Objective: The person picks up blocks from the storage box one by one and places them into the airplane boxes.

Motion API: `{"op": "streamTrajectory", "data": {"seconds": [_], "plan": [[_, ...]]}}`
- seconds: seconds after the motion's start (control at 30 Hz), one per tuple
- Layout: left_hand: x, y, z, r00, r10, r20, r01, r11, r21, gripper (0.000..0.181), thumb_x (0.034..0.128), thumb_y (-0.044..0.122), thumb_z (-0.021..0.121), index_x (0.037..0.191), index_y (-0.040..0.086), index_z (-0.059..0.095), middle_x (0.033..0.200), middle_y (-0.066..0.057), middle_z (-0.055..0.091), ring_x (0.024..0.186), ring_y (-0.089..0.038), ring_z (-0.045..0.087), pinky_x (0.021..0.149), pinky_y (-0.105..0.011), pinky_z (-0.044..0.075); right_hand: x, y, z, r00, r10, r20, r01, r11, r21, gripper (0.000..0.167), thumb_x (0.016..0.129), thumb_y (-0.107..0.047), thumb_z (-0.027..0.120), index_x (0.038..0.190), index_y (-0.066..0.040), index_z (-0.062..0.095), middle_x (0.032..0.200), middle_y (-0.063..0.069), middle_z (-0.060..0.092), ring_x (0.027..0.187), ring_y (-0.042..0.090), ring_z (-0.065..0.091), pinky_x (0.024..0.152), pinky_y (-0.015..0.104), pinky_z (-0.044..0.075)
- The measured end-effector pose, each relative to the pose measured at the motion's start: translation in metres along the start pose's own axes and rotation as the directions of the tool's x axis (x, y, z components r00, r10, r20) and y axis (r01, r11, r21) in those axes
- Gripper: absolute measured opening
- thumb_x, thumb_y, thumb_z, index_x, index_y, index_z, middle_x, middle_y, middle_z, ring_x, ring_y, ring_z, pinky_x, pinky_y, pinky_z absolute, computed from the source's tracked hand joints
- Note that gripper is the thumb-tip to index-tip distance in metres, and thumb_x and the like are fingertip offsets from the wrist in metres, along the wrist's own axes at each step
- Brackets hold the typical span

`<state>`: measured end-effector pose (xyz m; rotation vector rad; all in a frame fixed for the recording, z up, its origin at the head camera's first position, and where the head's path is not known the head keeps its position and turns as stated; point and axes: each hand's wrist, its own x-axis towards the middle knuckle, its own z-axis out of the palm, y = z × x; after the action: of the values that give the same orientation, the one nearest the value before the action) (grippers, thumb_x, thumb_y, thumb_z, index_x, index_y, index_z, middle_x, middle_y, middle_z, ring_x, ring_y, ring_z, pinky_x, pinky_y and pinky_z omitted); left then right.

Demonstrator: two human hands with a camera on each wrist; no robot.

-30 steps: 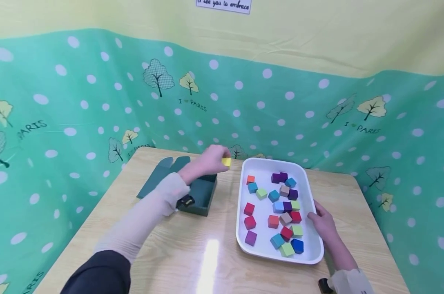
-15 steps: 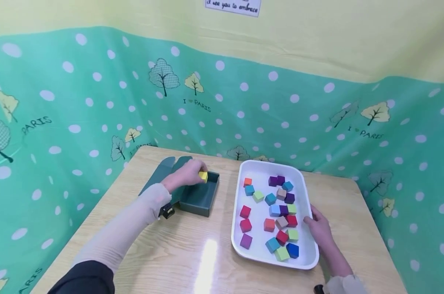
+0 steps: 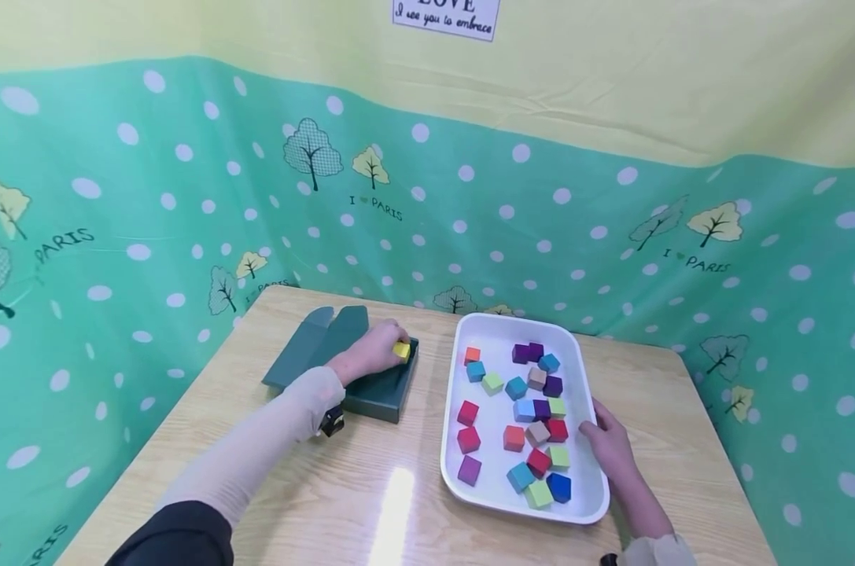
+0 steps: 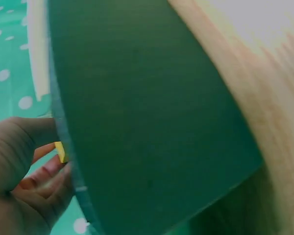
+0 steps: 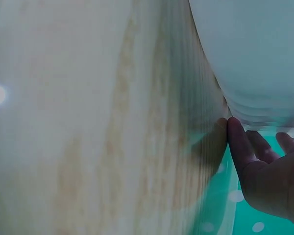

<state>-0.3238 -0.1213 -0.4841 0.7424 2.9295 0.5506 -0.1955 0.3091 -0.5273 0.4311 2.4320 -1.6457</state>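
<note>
Between the fingertips of my left hand (image 3: pixel 376 350) is a small yellow cube (image 3: pixel 402 351), held at the far right part of an open dark green cardboard box (image 3: pixel 377 407). In the left wrist view the box's side wall (image 4: pixel 142 112) hides part of the fingers, and a corner of the yellow cube (image 4: pixel 62 152) shows. My right hand (image 3: pixel 614 450) grips the right rim of a white tray (image 3: pixel 448 440), thumb over the edge and fingers along the outside. Several coloured cubes (image 3: pixel 525 410) lie scattered in that tray.
The box's lid (image 3: pixel 296 358) lies folded back to the left. Both containers stand on a wooden table (image 3: pixel 314 487), with a strip of bare wood between them. A green and yellow patterned cloth (image 3: pixel 469 196) hangs behind and at the sides.
My left hand has carried the yellow cube leftward from the gap beside the tray to over the box, then lowered it there. The right hand keeps its hold on the tray rim.
</note>
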Motion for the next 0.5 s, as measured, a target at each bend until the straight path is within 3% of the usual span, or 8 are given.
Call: {"op": "streamTrajectory", "data": {"seconds": [0.23, 0.4, 0.5], "plan": [[0.003, -0.005, 0.017, 0.999, -0.004, -0.043, 0.004, 1.000, 0.003, 0.035, 0.0819, 0.012, 0.078, 0.114, 0.003, 0.069, 0.104, -0.010, 0.059, 0.092, -0.019, 0.057, 0.077, -0.032, 0.050, 0.000, -0.003, -0.002, 1.000, -0.006, 0.002, 0.006, 1.000, 0.003, 0.066, 0.096, -0.014, 0.047, 0.156, -0.017, 0.018, 0.155, 0.022, 0.023, 0.132, 0.044, 0.038, 0.090, 0.042, 0.049], [0.002, -0.007, 0.026, 0.997, -0.004, -0.081, -0.002, 0.998, -0.067, 0.029, 0.0806, 0.007, 0.078, 0.109, 0.005, 0.073, 0.100, -0.007, 0.060, 0.088, -0.018, 0.055, 0.073, -0.032, 0.048, 0.000, -0.002, -0.001, 1.000, -0.008, 0.003, 0.008, 1.000, -0.002, 0.066, 0.096, -0.013, 0.047, 0.156, -0.017, 0.017, 0.156, 0.021, 0.021, 0.133, 0.045, 0.037, 0.089, 0.042, 0.049], [0.000, -0.007, 0.031, 0.996, -0.025, -0.090, 0.013, 0.990, -0.139, 0.031, 0.0815, 0.004, 0.076, 0.112, 0.003, 0.071, 0.107, -0.009, 0.062, 0.086, -0.016, 0.057, 0.071, -0.030, 0.049, 0.000, 0.000, -0.001, 1.000, 0.001, 0.005, -0.001, 1.000, 0.003, 0.066, 0.097, -0.014, 0.046, 0.156, -0.018, 0.017, 0.157, 0.020, 0.020, 0.133, 0.045, 0.037, 0.089, 0.042, 0.050]]}}
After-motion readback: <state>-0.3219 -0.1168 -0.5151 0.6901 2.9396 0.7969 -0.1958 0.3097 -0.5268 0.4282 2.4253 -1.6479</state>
